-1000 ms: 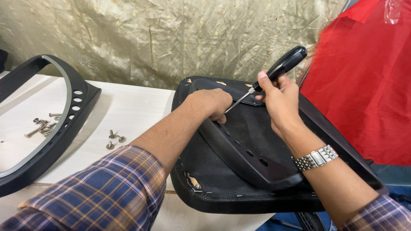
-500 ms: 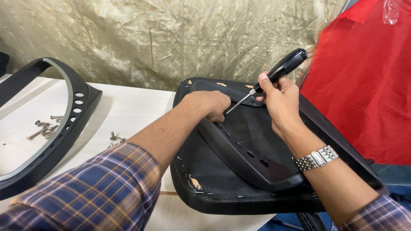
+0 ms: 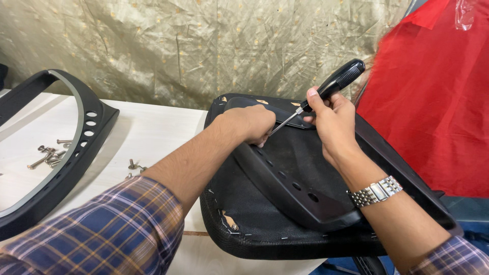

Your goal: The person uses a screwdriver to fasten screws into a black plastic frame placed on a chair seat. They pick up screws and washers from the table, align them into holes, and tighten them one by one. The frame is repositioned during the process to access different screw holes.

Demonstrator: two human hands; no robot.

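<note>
Head view showed your right hand (image 3: 331, 119) closed round the black handle of a screwdriver (image 3: 333, 84), its thin steel shaft slanting down towards your left hand (image 3: 249, 125). That left hand was curled shut on the upper end of a black plastic arm bracket (image 3: 293, 188), pressing it against the upturned chair seat (image 3: 254, 229); the seat lay at the right end of the white table (image 3: 147, 132), partly overhanging its near edge.

Progress, as judged from the layout: you were part-way through. The bracket sat on the seat with its row of oval holes showing open along its length, and the tip was working at the top fixing point. The tip itself was hidden behind your fingers, so I could not tell whether a screw was seated there. Loose screws (image 3: 48, 157) lay in a small heap on the table, with a few more (image 3: 133, 165) beside your forearm, so several fixings were out of their holes. A second bracket (image 3: 66, 153) rested unattached to the left.

Materials noted: seat underside was coarse black mesh fabric, stapled along the rim with pale wood showing at torn spots; brackets were smooth, curved moulded plastic; screws were bright metal.
</note>
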